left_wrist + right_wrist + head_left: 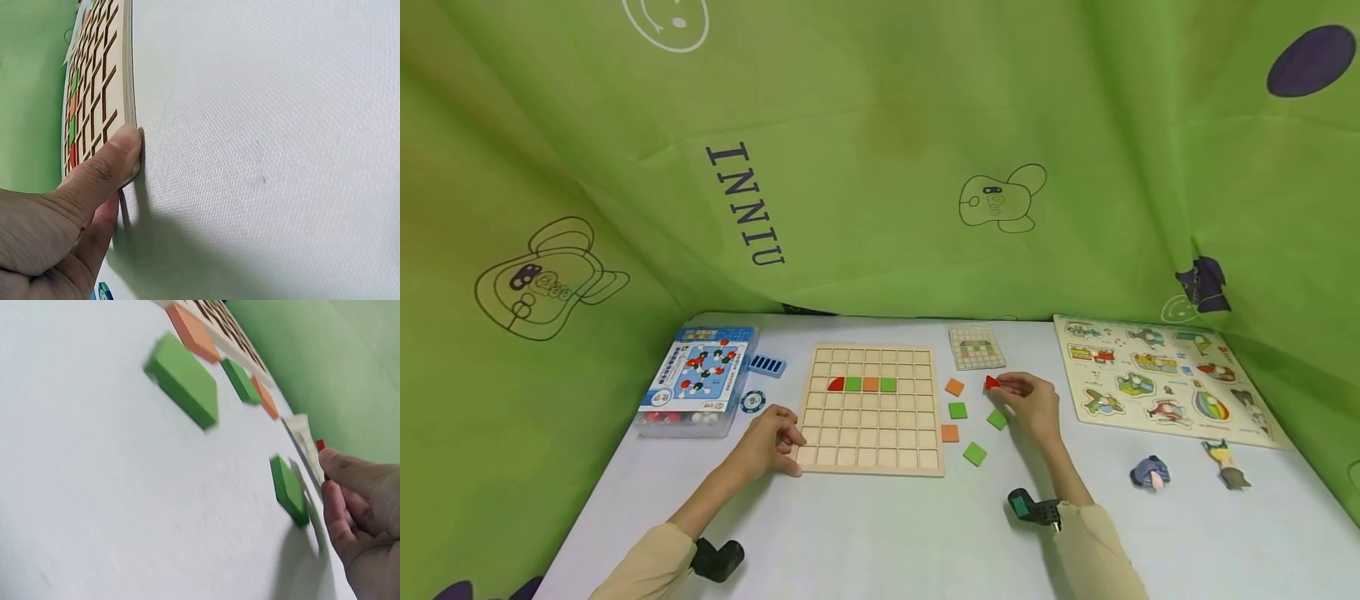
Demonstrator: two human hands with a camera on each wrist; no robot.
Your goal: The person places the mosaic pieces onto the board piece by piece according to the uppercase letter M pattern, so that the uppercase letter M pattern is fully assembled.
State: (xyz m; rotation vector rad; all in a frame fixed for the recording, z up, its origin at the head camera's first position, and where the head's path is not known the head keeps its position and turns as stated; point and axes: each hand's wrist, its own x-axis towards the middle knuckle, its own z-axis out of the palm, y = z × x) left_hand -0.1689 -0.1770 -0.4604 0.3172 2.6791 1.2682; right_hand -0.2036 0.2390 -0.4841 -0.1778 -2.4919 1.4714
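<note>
A wooden grid board lies on the table, a row of tiles set in its cells: a red quarter-round tile, a green square, an orange square and another green one. My left hand grips the board's near left corner; in the left wrist view the thumb presses on that corner. Between thumb and fingertips my right hand pinches a red tile, mostly covered by the fingers in the right wrist view. Beneath and beside that hand lie loose green tiles and orange tiles.
Behind the loose tiles lies a small pattern card. At left are a boxed molecule kit, a blue striped piece and a round chip. A picture puzzle board and small figures lie right. Green cloth hangs behind.
</note>
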